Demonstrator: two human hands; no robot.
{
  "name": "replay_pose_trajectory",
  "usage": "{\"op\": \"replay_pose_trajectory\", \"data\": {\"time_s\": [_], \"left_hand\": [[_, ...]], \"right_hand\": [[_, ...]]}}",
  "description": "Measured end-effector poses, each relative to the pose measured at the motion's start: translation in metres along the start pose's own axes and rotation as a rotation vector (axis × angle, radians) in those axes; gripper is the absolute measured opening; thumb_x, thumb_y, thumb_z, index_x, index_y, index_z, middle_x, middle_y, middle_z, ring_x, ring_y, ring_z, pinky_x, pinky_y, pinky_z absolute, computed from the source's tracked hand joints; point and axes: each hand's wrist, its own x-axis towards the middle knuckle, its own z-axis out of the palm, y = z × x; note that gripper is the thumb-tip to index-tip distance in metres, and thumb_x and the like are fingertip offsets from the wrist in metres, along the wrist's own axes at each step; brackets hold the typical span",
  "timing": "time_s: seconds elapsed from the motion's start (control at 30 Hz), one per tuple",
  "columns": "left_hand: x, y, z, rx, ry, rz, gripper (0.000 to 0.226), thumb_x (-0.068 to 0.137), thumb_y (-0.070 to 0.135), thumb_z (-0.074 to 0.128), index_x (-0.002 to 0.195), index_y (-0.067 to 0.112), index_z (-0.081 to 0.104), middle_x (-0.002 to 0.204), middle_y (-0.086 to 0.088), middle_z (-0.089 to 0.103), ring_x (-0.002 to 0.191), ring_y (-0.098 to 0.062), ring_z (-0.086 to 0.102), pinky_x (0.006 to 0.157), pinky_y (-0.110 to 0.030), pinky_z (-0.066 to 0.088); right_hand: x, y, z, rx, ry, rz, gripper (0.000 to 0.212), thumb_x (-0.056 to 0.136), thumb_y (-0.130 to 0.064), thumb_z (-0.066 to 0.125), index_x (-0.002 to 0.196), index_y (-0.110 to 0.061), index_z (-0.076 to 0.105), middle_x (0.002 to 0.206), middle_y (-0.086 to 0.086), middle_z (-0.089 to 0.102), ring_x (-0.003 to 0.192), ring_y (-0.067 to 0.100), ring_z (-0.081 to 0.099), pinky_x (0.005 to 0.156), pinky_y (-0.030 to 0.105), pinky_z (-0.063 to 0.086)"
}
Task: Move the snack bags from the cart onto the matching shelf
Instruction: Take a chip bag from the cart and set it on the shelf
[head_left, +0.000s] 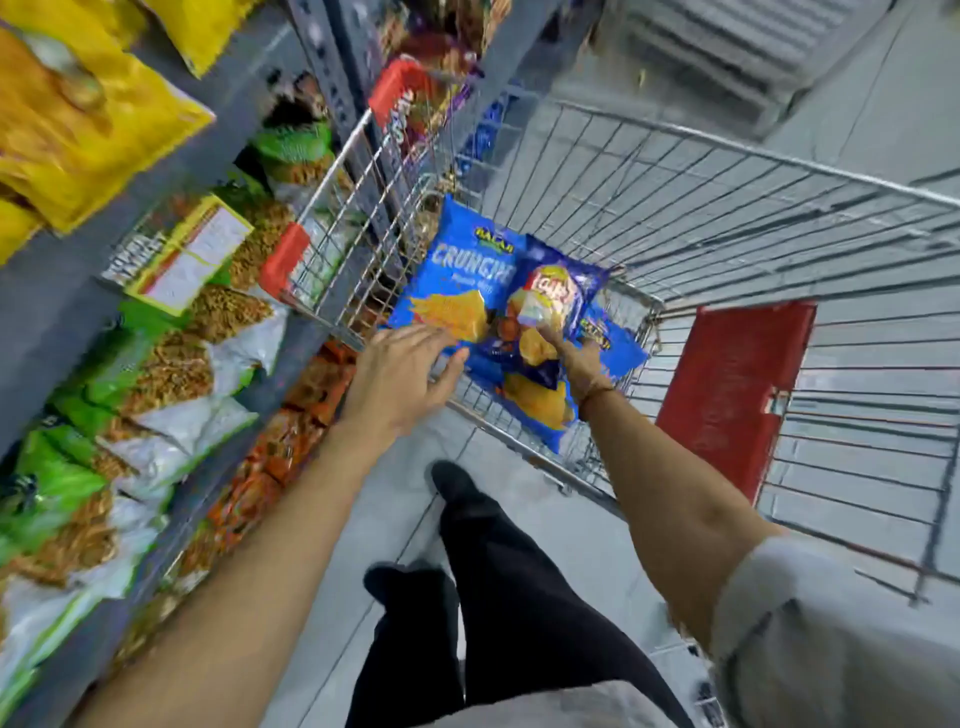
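A wire shopping cart (675, 171) stands in the aisle in front of me. Inside it lie blue snack bags: a light blue bag (462, 270) on the left and a darker blue chips bag (556, 296) lying across it, with another blue bag (613, 343) partly hidden underneath. My left hand (400, 379) hovers at the cart's near rim, fingers spread, its fingertips at the light blue bag's lower edge. My right hand (576, 353) reaches into the cart and its fingers touch the dark blue bag; whether they grip it is not clear.
Grey shelves (156, 176) on the left hold yellow bags (78, 124) up top, green-and-white snack bags (130, 415) lower, orange packs (291, 431) at the bottom. The cart's red seat flap (727, 395) is on the right. My legs and shoes (467, 545) stand on the tiled floor.
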Motion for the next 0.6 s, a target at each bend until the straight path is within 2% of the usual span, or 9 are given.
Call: {"op": "replay_pose_trajectory", "data": {"time_s": [0.07,0.13,0.2,0.27,0.33,0.4,0.47,0.53,0.6], "left_hand": [[0.001,0.0,0.001,0.04,0.007,-0.012,0.04,0.087,0.036,0.04,0.086,0.011,0.072,0.087,-0.006,0.075,0.083,-0.023,0.07,0.07,-0.031,0.048],[0.0,-0.001,0.003,0.052,-0.004,-0.045,0.04,0.088,0.036,0.04,0.085,0.013,0.072,0.088,-0.005,0.075,0.086,-0.023,0.069,0.073,-0.031,0.044],[-0.001,-0.002,0.005,0.059,-0.006,-0.051,0.038,0.088,0.035,0.04,0.085,0.013,0.071,0.087,-0.004,0.075,0.087,-0.022,0.069,0.075,-0.032,0.039],[-0.002,-0.002,0.005,0.064,0.016,-0.054,0.037,0.087,0.034,0.04,0.083,0.013,0.071,0.085,-0.004,0.075,0.084,-0.022,0.069,0.074,-0.032,0.037],[-0.003,0.0,0.002,0.057,0.016,-0.059,0.039,0.088,0.034,0.038,0.083,0.012,0.07,0.084,-0.003,0.075,0.083,-0.022,0.068,0.073,-0.031,0.036],[-0.003,0.003,-0.001,0.041,0.013,-0.067,0.043,0.089,0.035,0.034,0.084,0.012,0.07,0.085,-0.002,0.074,0.082,-0.022,0.067,0.073,-0.031,0.037],[-0.003,0.006,-0.004,0.034,0.006,-0.075,0.045,0.089,0.037,0.033,0.084,0.012,0.07,0.085,-0.003,0.074,0.082,-0.023,0.067,0.073,-0.032,0.04],[-0.002,0.007,-0.006,0.02,-0.019,-0.081,0.045,0.088,0.04,0.034,0.09,0.012,0.07,0.092,-0.004,0.074,0.089,-0.023,0.067,0.078,-0.034,0.043],[0.0,0.006,-0.012,-0.022,-0.062,-0.101,0.041,0.088,0.039,0.04,0.102,0.013,0.068,0.105,-0.006,0.072,0.099,-0.024,0.064,0.085,-0.036,0.046]], "right_hand": [[0.001,-0.004,0.009,0.054,-0.024,0.004,0.079,0.068,-0.031,0.085,0.13,0.003,0.048,0.125,0.011,0.061,0.109,0.021,0.059,0.102,0.045,0.047],[0.007,-0.002,0.016,0.092,-0.029,0.04,0.088,0.072,-0.023,0.083,0.14,0.003,0.032,0.136,0.013,0.052,0.12,0.026,0.055,0.104,0.046,0.045],[0.008,-0.003,0.024,0.103,-0.029,0.046,0.094,0.068,-0.022,0.085,0.141,-0.001,0.029,0.138,0.015,0.05,0.122,0.029,0.054,0.102,0.044,0.047],[0.014,-0.003,0.03,0.112,-0.05,0.07,0.095,0.06,-0.027,0.088,0.136,-0.002,0.037,0.13,0.013,0.057,0.115,0.028,0.06,0.094,0.041,0.053],[0.012,-0.009,0.031,0.128,-0.061,0.096,0.086,0.062,-0.026,0.087,0.13,-0.002,0.04,0.12,0.014,0.06,0.106,0.03,0.064,0.086,0.04,0.056],[0.008,-0.014,0.026,0.14,-0.093,0.107,0.086,0.06,-0.026,0.087,0.129,-0.001,0.043,0.121,0.017,0.061,0.1,0.031,0.066,0.07,0.034,0.06],[0.002,-0.021,0.02,0.141,-0.119,0.062,0.08,0.061,-0.022,0.087,0.127,0.001,0.049,0.122,0.021,0.064,0.093,0.03,0.068,0.054,0.024,0.058],[-0.011,-0.033,0.013,0.145,-0.149,-0.01,0.076,0.063,-0.017,0.086,0.128,0.002,0.05,0.12,0.02,0.066,0.092,0.029,0.069,0.06,0.028,0.06],[-0.03,-0.051,0.01,0.153,-0.178,-0.077,0.081,0.064,-0.014,0.086,0.132,0.001,0.043,0.122,0.016,0.065,0.1,0.03,0.067,0.081,0.042,0.06]]}}
